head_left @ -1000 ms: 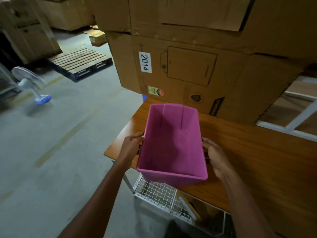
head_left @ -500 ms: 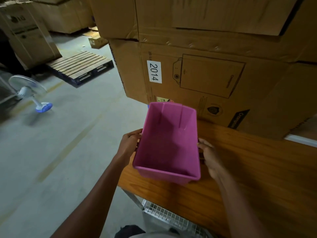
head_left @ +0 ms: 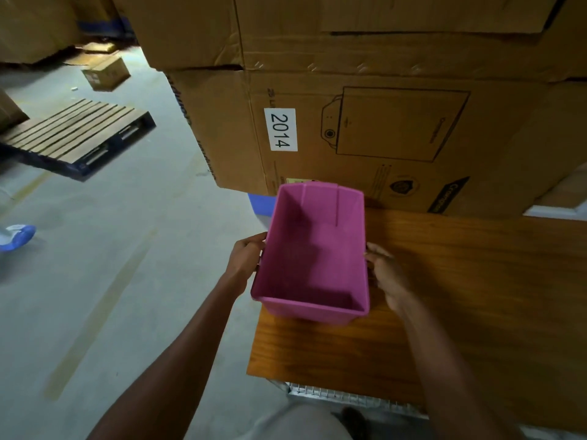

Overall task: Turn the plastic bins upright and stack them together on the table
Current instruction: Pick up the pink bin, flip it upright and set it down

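Observation:
A pink plastic bin (head_left: 314,258) is upright with its open top facing me, at the left end of the wooden table (head_left: 460,281). My left hand (head_left: 246,258) grips its left long side and my right hand (head_left: 386,274) grips its right long side. The bin is empty inside. Its left part overhangs the table's left edge. Whether its base rests on the table I cannot tell. A blue object (head_left: 262,203) shows just beyond the bin's far left corner, mostly hidden.
Large stacked cardboard boxes (head_left: 381,128) stand right behind the table, one labelled 2014. A wire rack (head_left: 343,396) sits under the table's near edge. On the concrete floor at left lie a wooden pallet (head_left: 76,134), a small box (head_left: 106,73) and a fan base (head_left: 16,238).
The pink bin, held in both hands, has shifted toward the table's left end. My head has moved, so the view now shows more of the boxes and the table's near edge.

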Demonstrator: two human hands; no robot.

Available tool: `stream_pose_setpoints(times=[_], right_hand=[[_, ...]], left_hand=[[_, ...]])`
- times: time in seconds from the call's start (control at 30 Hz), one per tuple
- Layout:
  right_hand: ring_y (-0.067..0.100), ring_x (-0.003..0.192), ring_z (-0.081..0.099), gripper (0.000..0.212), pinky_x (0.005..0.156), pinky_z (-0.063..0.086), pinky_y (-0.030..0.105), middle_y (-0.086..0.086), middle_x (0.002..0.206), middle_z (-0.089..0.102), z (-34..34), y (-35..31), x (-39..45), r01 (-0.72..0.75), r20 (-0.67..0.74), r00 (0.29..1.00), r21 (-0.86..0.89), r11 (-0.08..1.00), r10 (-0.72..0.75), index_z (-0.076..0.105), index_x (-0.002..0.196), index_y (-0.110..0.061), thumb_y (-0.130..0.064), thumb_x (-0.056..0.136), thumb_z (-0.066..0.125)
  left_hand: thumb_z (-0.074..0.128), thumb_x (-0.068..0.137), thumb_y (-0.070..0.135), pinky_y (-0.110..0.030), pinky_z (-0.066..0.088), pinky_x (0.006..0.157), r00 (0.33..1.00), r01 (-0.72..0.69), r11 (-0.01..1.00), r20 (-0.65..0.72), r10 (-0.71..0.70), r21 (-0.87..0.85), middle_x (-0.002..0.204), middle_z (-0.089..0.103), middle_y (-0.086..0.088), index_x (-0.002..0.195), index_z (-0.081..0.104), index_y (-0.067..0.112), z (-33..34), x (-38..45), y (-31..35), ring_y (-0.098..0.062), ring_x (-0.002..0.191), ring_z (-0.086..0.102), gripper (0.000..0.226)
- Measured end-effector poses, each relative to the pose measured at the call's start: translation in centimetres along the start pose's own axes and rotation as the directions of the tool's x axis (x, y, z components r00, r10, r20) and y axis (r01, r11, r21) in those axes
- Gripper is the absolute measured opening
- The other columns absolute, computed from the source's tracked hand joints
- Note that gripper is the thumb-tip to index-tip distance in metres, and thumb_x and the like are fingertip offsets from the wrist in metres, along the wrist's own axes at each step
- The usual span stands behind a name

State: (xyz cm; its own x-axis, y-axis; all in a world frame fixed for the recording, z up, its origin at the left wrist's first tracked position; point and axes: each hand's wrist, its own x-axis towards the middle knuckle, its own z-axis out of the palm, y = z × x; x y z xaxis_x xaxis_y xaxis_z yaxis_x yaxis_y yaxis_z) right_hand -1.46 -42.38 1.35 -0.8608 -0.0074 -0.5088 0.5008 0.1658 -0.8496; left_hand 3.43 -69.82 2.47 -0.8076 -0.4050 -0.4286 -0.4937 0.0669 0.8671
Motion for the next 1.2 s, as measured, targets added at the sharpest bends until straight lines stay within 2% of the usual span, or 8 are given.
stream_pose_setpoints(times=[0.07, 0.23, 0.37, 0.67, 0.83, 0.93, 1.1, 1.2], right_hand=[[0.027, 0.135, 0.059, 0.044, 0.111, 0.046, 0.044, 0.003, 0.144, 0.066, 0.8, 0.2, 0.4, -0.010, -0.026, 1.000, 0.011, 1.000, 0.011, 0.059, 0.146, -0.025, -0.018, 0.102, 0.053], [0.023, 0.137, 0.054, 0.047, 0.097, 0.037, 0.035, -0.001, 0.149, 0.060, 2.3, -0.7, -0.2, -0.043, -0.061, 0.997, 0.011, 0.999, 0.044, 0.056, 0.150, -0.026, -0.020, 0.104, 0.051], [0.021, 0.133, 0.055, 0.047, 0.088, 0.039, 0.030, 0.000, 0.146, 0.061, 2.8, -1.1, -0.5, -0.039, -0.088, 0.995, 0.001, 0.999, 0.039, 0.056, 0.151, -0.023, -0.016, 0.105, 0.050], [0.020, 0.124, 0.053, 0.046, 0.092, 0.035, 0.035, 0.003, 0.152, 0.057, 3.0, -0.9, -0.5, 0.003, -0.113, 0.994, 0.016, 1.000, -0.001, 0.053, 0.153, -0.023, -0.019, 0.107, 0.050], [0.018, 0.116, 0.055, 0.045, 0.075, 0.039, 0.029, 0.002, 0.149, 0.060, 3.2, -1.1, -0.8, 0.020, -0.131, 0.991, 0.022, 1.000, -0.017, 0.054, 0.152, -0.024, -0.022, 0.107, 0.052], [0.024, 0.126, 0.057, 0.047, 0.090, 0.038, 0.034, 0.003, 0.150, 0.060, 3.4, -1.0, -1.1, 0.019, -0.129, 0.992, 0.023, 1.000, -0.016, 0.053, 0.153, -0.025, -0.026, 0.106, 0.054], [0.018, 0.114, 0.054, 0.047, 0.083, 0.039, 0.032, 0.003, 0.147, 0.061, 3.6, -1.0, -1.5, 0.022, -0.110, 0.994, 0.031, 0.999, -0.018, 0.052, 0.154, -0.025, -0.026, 0.107, 0.054], [0.019, 0.116, 0.055, 0.048, 0.090, 0.037, 0.035, 0.005, 0.147, 0.062, 3.7, -0.9, -1.4, 0.023, -0.109, 0.994, 0.039, 0.999, -0.018, 0.051, 0.154, -0.025, -0.026, 0.106, 0.055]], left_hand=[[0.035, 0.095, 0.004, -0.038, 0.053, 0.069, 1.000, 0.003, 1.000, 0.026, -0.003, -0.002, 0.097, 0.073, -0.009, 0.137, 0.068, 0.024, -0.6, 0.6, -0.1, -0.027, 0.078, 0.056, 0.057], [0.035, 0.095, 0.003, -0.038, 0.052, 0.068, 0.998, 0.004, 1.000, 0.062, -0.003, -0.021, 0.100, 0.072, -0.010, 0.139, 0.068, 0.023, -1.5, 1.7, -0.1, -0.027, 0.079, 0.054, 0.059], [0.036, 0.099, 0.008, -0.037, 0.055, 0.070, 0.998, -0.009, 0.999, 0.067, 0.012, -0.044, 0.101, 0.074, -0.007, 0.137, 0.068, 0.025, -1.6, 2.2, 0.0, -0.026, 0.080, 0.059, 0.052], [0.038, 0.100, 0.003, -0.040, 0.060, 0.074, 0.998, -0.009, 0.998, 0.056, 0.012, -0.055, 0.115, 0.074, -0.010, 0.144, 0.061, 0.022, -1.4, 2.7, -0.4, -0.028, 0.092, 0.069, 0.053], [0.039, 0.098, 0.002, -0.051, 0.061, 0.087, 0.999, -0.007, 1.000, 0.039, 0.008, -0.031, 0.119, 0.073, -0.009, 0.145, 0.062, 0.022, -1.4, 3.0, -0.6, -0.038, 0.106, 0.070, 0.055], [0.040, 0.097, 0.002, -0.054, 0.060, 0.091, 1.000, -0.010, 1.000, 0.027, 0.011, -0.022, 0.122, 0.073, -0.010, 0.143, 0.063, 0.023, -1.5, 2.9, -0.7, -0.038, 0.108, 0.069, 0.056], [0.037, 0.097, 0.001, -0.051, 0.060, 0.087, 1.000, -0.022, 1.000, 0.007, 0.022, -0.016, 0.120, 0.073, -0.010, 0.142, 0.064, 0.023, -1.8, 2.6, -1.0, -0.034, 0.103, 0.070, 0.058], [0.035, 0.097, 0.001, -0.053, 0.060, 0.091, 1.000, -0.023, 1.000, 0.002, 0.023, -0.008, 0.123, 0.072, -0.011, 0.141, 0.064, 0.023, -1.9, 2.6, -1.0, -0.036, 0.106, 0.070, 0.057]])
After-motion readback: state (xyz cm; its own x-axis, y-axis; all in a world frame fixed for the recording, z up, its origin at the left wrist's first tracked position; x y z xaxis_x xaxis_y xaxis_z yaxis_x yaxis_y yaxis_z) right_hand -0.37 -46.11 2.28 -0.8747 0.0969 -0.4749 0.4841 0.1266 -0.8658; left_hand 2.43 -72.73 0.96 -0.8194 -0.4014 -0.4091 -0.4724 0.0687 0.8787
